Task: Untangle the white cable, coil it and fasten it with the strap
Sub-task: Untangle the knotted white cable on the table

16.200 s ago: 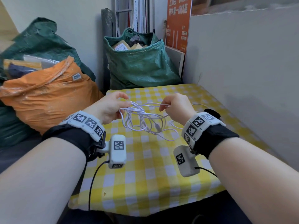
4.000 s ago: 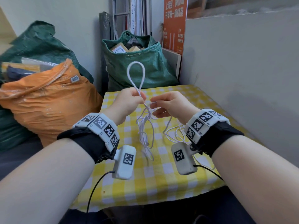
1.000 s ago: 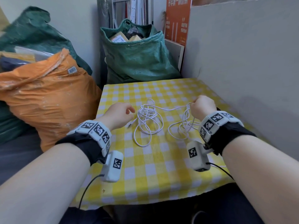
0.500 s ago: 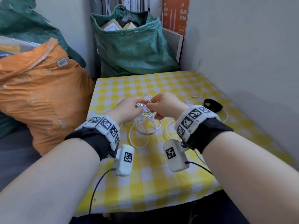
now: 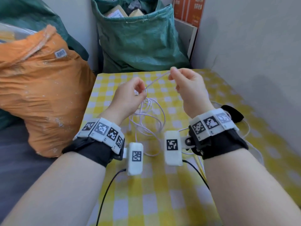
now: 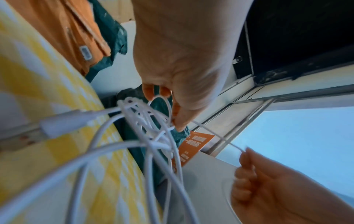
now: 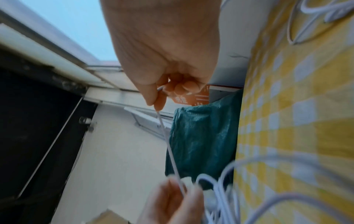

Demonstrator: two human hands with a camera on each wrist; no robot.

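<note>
The white cable (image 5: 150, 115) hangs in tangled loops over the yellow checked table (image 5: 156, 185). My left hand (image 5: 132, 93) pinches the knotted bundle of loops (image 6: 151, 121) above the table. My right hand (image 5: 184, 80) is higher and pinches one strand (image 7: 168, 145) that runs taut down to the left hand. A white plug end (image 6: 65, 122) dangles from the bundle. The black strap (image 5: 232, 113) lies on the table at the right, beyond my right wrist.
A grey wall panel (image 5: 252, 51) borders the table on the right. A green sack (image 5: 140, 39) stands behind the table and an orange sack (image 5: 37, 88) to its left. More cable (image 5: 247, 132) trails on the table under my right wrist.
Both hands have risen from the table. The right hand has pulled one strand up and away from the bundle that the left hand holds.
</note>
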